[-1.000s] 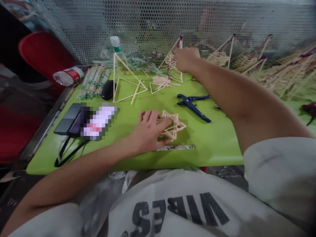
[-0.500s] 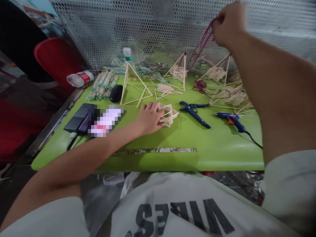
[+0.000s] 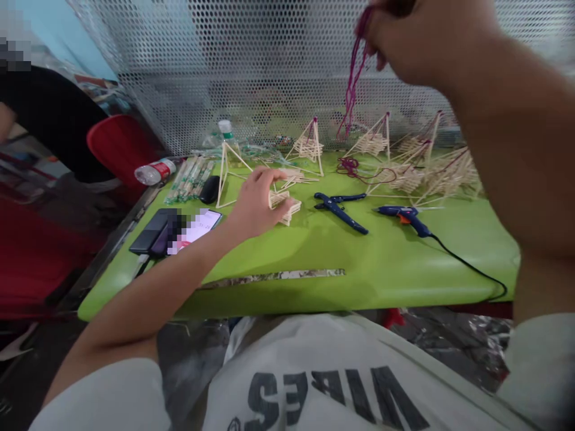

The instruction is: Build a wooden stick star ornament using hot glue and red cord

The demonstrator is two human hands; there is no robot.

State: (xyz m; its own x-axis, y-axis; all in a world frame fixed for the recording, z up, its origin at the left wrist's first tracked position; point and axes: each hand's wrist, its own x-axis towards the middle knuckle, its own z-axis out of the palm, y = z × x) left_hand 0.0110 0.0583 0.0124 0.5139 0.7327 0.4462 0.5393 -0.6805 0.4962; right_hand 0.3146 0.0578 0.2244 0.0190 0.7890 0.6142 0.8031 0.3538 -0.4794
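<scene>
My left hand (image 3: pixel 258 200) is at the middle of the green table, its thumb and fingers around a small stack of crossed wooden sticks (image 3: pixel 287 209). High at the upper right, my right hand (image 3: pixel 395 42) is closed on purple strings (image 3: pixel 353 90), which hang down in loops in front of the perforated metal panel. Behind my left hand stands a bare triangular stick frame (image 3: pixel 223 173). Below the hanging strings lies a tangle of purple string (image 3: pixel 350 167). A stick pyramid (image 3: pixel 308 146) with a stack inside stands at the back.
Blue cutters (image 3: pixel 341 212) and a blue glue gun (image 3: pixel 406 216) with a cord lie right of centre. More stick pyramids (image 3: pixel 413 173) crowd the back right. A phone (image 3: pixel 202 224), power bank (image 3: pixel 155 230), wrapped stick bundles (image 3: pixel 191 179) and bottle (image 3: pixel 155 172) are at the left.
My right hand has lifted the purple strings, which now hang free. My left hand's fingers have shifted over the stick stack. The view has moved, showing more of the table's right side.
</scene>
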